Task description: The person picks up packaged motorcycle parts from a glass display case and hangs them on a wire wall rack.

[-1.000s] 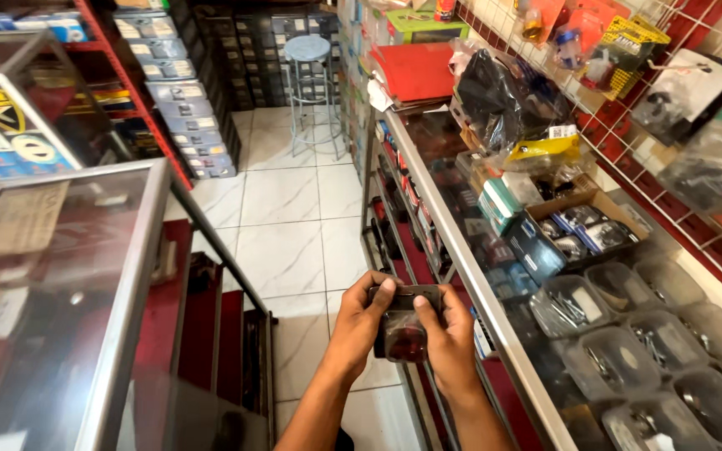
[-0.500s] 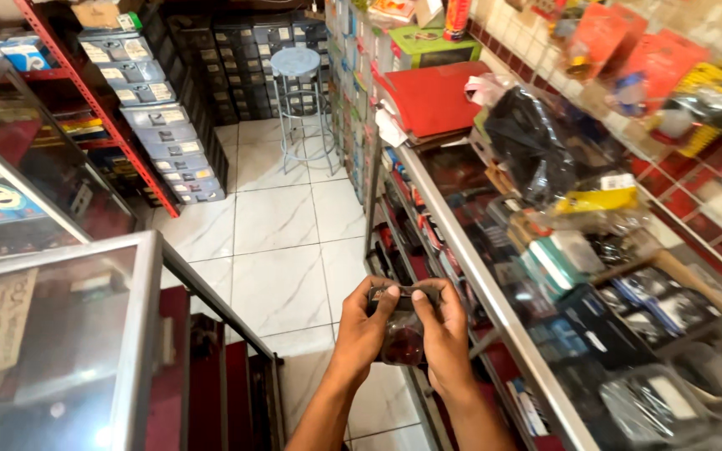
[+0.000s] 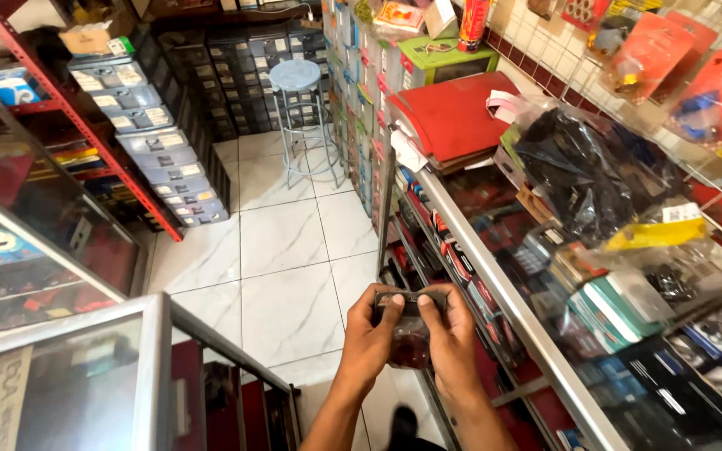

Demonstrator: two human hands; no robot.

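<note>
Since the earlier frame the view has tipped up and swung a little left, so the stool (image 3: 296, 77) and far stacks of drawers (image 3: 148, 150) sit lower in the picture, while both hands have stayed together on the same small packet. That packet (image 3: 409, 332), clear plastic with something dark and reddish inside, is held out over the white tiled floor (image 3: 282, 250), just left of the metal edge of the glass worktop (image 3: 495, 276). On its left side the left hand (image 3: 369, 334) has its fingers curled around it with the thumb pressed on the top edge; on its right side the right hand (image 3: 453, 338) pinches it the same way, thumb on top. Right of the hands, the worktop carries a black plastic bag (image 3: 578, 167), a red folder (image 3: 457, 113) and small boxes. Near left stands a glass display case (image 3: 60, 367).
</note>
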